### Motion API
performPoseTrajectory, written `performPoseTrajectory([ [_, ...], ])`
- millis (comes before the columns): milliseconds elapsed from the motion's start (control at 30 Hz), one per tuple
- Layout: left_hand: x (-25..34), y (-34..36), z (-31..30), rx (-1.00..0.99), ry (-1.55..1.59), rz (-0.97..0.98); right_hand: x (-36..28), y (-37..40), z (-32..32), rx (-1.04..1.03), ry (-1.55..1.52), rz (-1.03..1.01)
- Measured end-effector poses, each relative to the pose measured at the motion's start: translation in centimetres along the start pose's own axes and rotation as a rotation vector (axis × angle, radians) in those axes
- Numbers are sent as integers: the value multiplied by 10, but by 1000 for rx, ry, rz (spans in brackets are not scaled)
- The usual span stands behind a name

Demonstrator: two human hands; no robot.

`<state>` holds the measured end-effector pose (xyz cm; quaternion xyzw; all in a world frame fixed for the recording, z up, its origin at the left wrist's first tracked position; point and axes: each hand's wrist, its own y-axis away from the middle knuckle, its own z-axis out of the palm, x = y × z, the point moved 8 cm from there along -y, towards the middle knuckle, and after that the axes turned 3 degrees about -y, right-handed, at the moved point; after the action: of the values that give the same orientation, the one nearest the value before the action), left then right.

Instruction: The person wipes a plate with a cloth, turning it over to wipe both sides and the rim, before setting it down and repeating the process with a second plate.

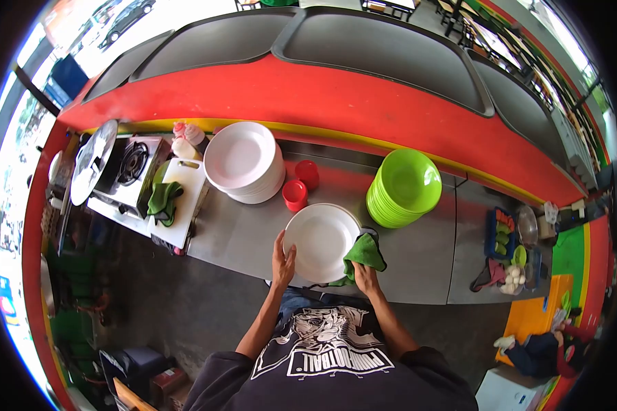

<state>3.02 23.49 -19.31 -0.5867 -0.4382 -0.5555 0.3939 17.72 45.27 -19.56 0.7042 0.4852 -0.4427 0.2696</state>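
In front of me, at the near edge of the steel counter, is a white plate [317, 240]. My left hand [283, 262] grips its left rim, thumb on the inner side. At the plate's right side my right hand [365, 275] holds a green cloth [367, 252] against the rim; the cloth covers most of those fingers. Beyond the plate stand two red cups [295, 194]. A tall stack of white plates [243, 156] is to the back left, and a stack of lime-green plates [408, 183] to the back right.
Left of the stacks lie a white cutting board [184, 198] with another green cloth [163, 203], and a gas stove [131, 164]. Dark trays [384, 51] line the red ledge. A blue basket of vegetables [502, 233] stands far right. Another person [538, 353] sits at lower right.
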Motion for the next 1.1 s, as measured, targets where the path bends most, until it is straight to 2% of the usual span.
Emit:
performPoseTrajectory([
  [100,4,7,-7,64,59,15,-5,-12,3,-66,-71,71],
  [200,17,16,-17,209,65,14,-9,-11,15,-30,240,-229],
  [300,25,22,-35,350,107,17,-16,-13,30,-19,423,-402],
  [500,33,23,-60,461,280,-46,-16,-19,56,-136,392,-421],
  [533,37,21,-62,457,334,-61,-51,-22,50,-108,204,-356],
  [567,37,18,-61,399,411,-98,-74,-24,58,-194,324,-455],
  [633,39,15,-61,286,562,-173,-118,-27,70,-230,522,-568],
  [733,69,21,-52,208,559,-338,-213,-27,79,-256,690,-759],
  [767,70,20,-54,187,510,-321,-210,-36,97,-281,448,-675],
  [833,72,18,-60,142,413,-290,-224,-28,118,-232,278,-603],
  [933,87,15,-91,176,294,-222,-225,-45,149,-240,412,-639],
  [1000,109,10,-114,206,174,-124,-233,-74,146,-133,431,-628],
  [1100,132,5,-155,324,137,-96,-254,-97,139,-18,561,-568],
])
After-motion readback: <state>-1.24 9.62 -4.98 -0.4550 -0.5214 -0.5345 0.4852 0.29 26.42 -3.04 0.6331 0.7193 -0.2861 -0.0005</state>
